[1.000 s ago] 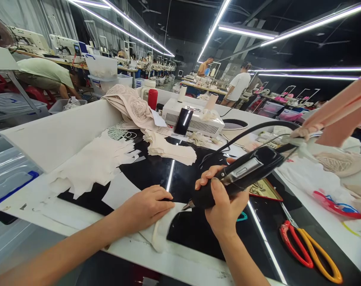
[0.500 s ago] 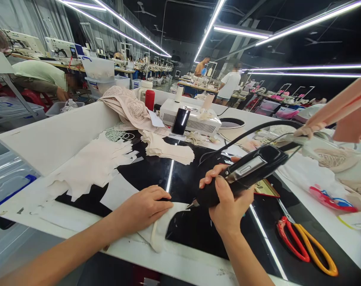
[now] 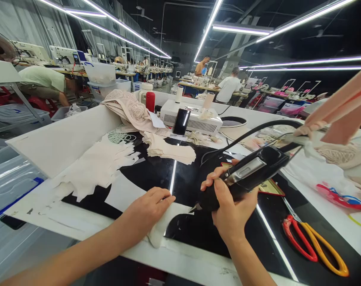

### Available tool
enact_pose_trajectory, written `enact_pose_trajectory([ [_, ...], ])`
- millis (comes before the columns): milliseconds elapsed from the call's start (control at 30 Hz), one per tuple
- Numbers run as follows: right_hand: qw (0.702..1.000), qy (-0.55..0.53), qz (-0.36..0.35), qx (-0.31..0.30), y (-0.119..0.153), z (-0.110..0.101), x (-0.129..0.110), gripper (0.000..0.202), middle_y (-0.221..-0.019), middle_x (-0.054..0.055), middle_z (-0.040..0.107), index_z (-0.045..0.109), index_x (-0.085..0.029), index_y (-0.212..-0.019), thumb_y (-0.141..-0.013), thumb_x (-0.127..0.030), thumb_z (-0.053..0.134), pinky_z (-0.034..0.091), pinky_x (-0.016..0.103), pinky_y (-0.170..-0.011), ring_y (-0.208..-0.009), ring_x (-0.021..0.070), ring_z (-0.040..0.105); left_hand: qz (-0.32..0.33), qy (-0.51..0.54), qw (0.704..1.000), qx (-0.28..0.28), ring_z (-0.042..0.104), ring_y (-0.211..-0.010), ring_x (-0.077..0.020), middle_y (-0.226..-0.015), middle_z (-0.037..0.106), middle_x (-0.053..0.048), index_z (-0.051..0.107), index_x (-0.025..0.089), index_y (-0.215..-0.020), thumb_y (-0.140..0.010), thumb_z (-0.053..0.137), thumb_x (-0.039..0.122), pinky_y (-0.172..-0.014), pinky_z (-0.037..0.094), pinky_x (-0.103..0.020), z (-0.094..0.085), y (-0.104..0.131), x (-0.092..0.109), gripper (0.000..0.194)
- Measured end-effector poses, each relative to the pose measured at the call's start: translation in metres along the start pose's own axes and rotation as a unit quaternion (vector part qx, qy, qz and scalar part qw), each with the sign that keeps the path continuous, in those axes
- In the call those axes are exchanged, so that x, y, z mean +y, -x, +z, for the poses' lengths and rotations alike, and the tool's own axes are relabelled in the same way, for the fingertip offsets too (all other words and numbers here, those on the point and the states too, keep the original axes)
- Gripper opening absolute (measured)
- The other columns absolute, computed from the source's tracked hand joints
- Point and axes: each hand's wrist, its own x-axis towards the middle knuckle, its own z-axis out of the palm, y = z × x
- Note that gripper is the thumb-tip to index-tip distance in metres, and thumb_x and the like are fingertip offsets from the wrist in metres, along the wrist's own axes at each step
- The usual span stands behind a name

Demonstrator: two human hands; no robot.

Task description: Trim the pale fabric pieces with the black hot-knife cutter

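My left hand [image 3: 146,210] lies over a pale fabric piece [image 3: 180,209] at the table's front, its fingers close together and flat, pressing the cloth down. A corner of that piece hangs toward the front edge. In my right hand [image 3: 232,210] is a black corded hand tool [image 3: 254,167] with a silver panel and a pointed metal tip. The tip is at the fabric's right-hand point, just right of my left fingers. Beneath them is a glossy black board [image 3: 204,230].
Red-and-orange scissors [image 3: 314,240] lie at right, near a shallow tray [image 3: 271,186]. Stacked pale fabric pieces [image 3: 168,149] and a heap of fabric pieces [image 3: 103,161] lie left and behind. A phone [image 3: 181,121] leans on a white vented box [image 3: 195,119]. The tool's cable [image 3: 242,137] arcs behind it.
The view has shifted slightly. My left hand has slid a little on the fabric and its fingertips sit closer to the tool tip. My right hand keeps its hold on the tool.
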Motion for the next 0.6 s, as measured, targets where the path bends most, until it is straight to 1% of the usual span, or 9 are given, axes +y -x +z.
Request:
enact_pose_trajectory([
  [100,1.0,-0.002,-0.002,0.009,0.004,0.001,-0.003,0.046,-0.086,-0.005,0.068,0.058,-0.029,-0.123,-0.084,-0.015,0.079,0.058,0.029,-0.057,-0.063,0.0124,0.064,-0.021,0.012,0.999,-0.037,0.069,-0.111,-0.0236,-0.124,0.068,-0.012,0.055,0.014,-0.137,-0.088,0.045,-0.013,-0.092,0.066,-0.038,-0.001,0.003,0.009,0.056],
  [300,1.0,-0.004,0.0,0.019,0.009,0.001,-0.008,0.047,-0.085,-0.006,0.069,0.058,-0.029,-0.123,-0.083,-0.012,0.078,0.058,0.029,-0.056,-0.062,0.0123,0.065,-0.049,0.025,0.995,-0.083,0.069,-0.106,-0.0244,-0.118,0.069,-0.01,0.059,0.015,-0.125,-0.087,0.051,-0.01,-0.09,0.066,-0.039,-0.005,-0.001,0.016,0.047],
  [400,1.0,-0.002,-0.002,0.024,0.011,0.001,-0.01,0.047,-0.086,-0.006,0.069,0.059,-0.029,-0.121,-0.082,-0.012,0.077,0.059,0.03,-0.057,-0.063,0.0128,0.065,-0.055,0.029,0.994,-0.089,0.068,-0.106,-0.0249,-0.119,0.068,-0.01,0.061,0.015,-0.12,-0.087,0.053,-0.01,-0.09,0.066,-0.04,-0.003,0.0,0.015,0.043],
  [600,1.0,0.008,-0.008,0.028,0.015,0.002,-0.014,0.047,-0.084,-0.005,0.069,0.058,-0.028,-0.121,-0.081,-0.014,0.079,0.058,0.029,-0.056,-0.062,0.0128,0.063,-0.045,0.033,0.995,-0.078,0.067,-0.106,-0.0236,-0.118,0.067,-0.009,0.063,0.017,-0.113,-0.088,0.05,-0.01,-0.091,0.064,-0.039,0.003,0.003,0.012,0.039],
])
